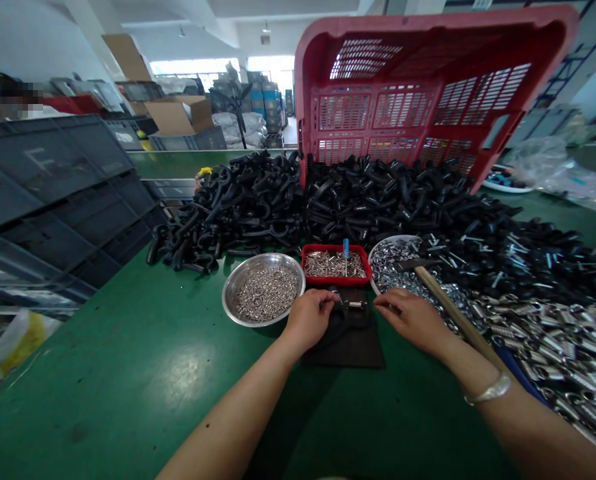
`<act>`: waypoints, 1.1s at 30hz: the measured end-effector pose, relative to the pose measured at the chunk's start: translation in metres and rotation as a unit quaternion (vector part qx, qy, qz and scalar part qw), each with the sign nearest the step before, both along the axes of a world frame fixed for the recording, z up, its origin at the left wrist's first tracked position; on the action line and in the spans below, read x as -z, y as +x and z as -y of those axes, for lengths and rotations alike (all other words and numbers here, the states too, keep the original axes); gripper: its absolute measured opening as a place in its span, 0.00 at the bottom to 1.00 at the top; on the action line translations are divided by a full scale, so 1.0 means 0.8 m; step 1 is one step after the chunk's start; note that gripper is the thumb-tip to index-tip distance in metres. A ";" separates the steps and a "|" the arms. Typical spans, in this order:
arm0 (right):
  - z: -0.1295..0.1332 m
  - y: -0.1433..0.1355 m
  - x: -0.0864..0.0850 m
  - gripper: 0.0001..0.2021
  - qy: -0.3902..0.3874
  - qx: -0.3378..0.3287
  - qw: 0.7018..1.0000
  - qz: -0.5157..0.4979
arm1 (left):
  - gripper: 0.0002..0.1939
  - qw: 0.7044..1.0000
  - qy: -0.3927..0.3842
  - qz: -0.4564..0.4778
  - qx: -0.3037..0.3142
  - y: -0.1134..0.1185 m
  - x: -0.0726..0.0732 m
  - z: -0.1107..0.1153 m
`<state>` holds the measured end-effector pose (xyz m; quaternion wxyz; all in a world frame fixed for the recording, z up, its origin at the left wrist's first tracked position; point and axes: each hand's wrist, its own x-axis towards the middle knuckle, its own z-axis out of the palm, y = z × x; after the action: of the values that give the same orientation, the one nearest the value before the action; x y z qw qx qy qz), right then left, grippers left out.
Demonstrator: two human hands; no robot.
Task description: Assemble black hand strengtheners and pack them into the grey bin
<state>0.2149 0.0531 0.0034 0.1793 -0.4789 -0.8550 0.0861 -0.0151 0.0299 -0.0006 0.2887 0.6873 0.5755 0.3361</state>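
Observation:
My left hand (309,319) is closed in a pinch at the upper left of a black curved handle (345,325), which lies on a dark flat mat (348,357). What sits between its fingertips is too small to make out. A short silvery spring (356,305) lies across the handle's upper part, between my two hands. To its right is my right hand (412,320), with thumb and fingers drawn together a little apart from the spring. Anything in that pinch cannot be made out.
Around the mat are a metal bowl of small parts (229,297), a red tray of pins (323,281) with a blue-handled screwdriver (347,249), and a hammer (441,293). Black handles (258,193) pile before a red crate (403,20); springs (568,347) heap at right.

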 end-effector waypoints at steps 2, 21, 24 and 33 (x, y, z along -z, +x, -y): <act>0.005 -0.004 0.005 0.08 -0.012 0.004 1.000 0.001 | 0.11 0.998 0.015 -0.056 0.016 0.006 -0.001 -0.005; 0.025 0.001 0.023 0.09 -0.051 0.002 0.997 -0.054 | 0.31 0.932 0.074 -0.340 0.097 0.023 -0.015 -0.013; 0.026 0.004 0.024 0.08 -0.054 -0.002 0.996 -0.064 | 0.31 0.895 0.102 -0.412 0.134 0.025 -0.023 -0.014; 0.029 0.009 0.026 0.10 -0.051 -0.004 0.996 -0.067 | 0.34 0.821 0.161 -0.508 0.205 0.048 -0.039 -0.014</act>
<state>0.2219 0.0302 -0.0175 0.2116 -0.4774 -0.8373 0.1623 0.0233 0.0409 0.0308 -0.0968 0.8996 0.4239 -0.0396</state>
